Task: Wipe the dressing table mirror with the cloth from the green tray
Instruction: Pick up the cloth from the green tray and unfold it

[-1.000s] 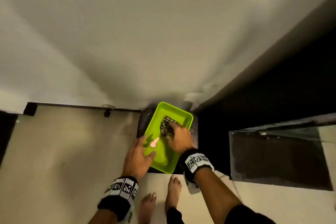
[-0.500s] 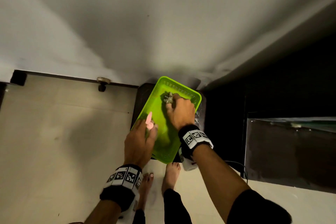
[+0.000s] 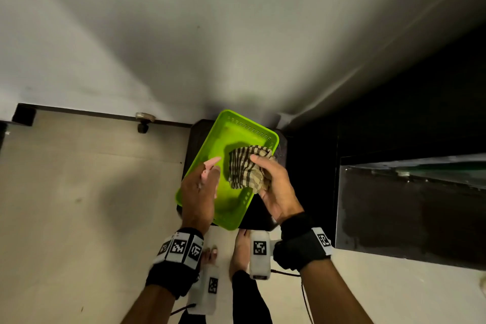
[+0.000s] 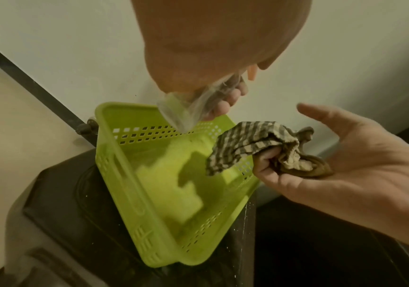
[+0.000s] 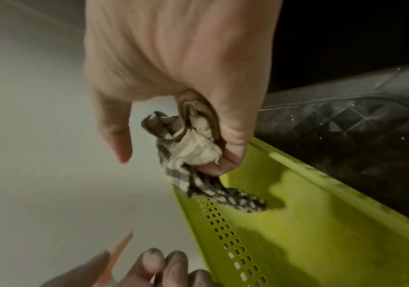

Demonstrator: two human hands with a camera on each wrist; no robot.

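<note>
The green tray sits on a dark stand. The checked cloth hangs bunched in the right hand, lifted above the tray; gather its loose tail before carrying. The left hand grips what seems a small spray bottle.

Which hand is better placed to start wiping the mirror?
The right hand: it already grips the crumpled checked cloth above the green plastic tray. The left hand holds a clear spray bottle.

Place: a home room, dimly lit
Signs: bare feet on pale floor tiles, plain wall, dark skirting, dark cabinet
</note>
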